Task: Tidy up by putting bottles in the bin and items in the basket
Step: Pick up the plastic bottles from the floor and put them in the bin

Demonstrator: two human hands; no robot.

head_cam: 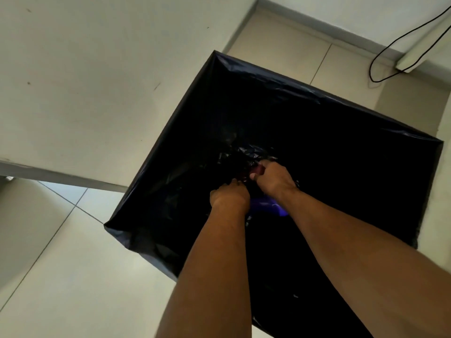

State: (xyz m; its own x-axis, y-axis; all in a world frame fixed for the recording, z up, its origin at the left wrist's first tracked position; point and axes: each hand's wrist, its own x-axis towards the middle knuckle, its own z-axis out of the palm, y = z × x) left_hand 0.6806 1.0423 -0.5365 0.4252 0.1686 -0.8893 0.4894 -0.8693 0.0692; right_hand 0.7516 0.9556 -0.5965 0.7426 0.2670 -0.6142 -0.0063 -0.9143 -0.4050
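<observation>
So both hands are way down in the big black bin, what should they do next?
Probably let go and lift out. Both the left hand and right hand are deep inside the bin, curled close together above a blue-purple thing. What they grip is too dark to tell, and no bottle shows.

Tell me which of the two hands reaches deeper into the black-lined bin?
The right hand: it sits farther inside the bin, thumb showing, while the left hand trails nearer the camera.

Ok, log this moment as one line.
both hands inside bin | left hand and right hand gripping black liner | bottles: none visible
</observation>
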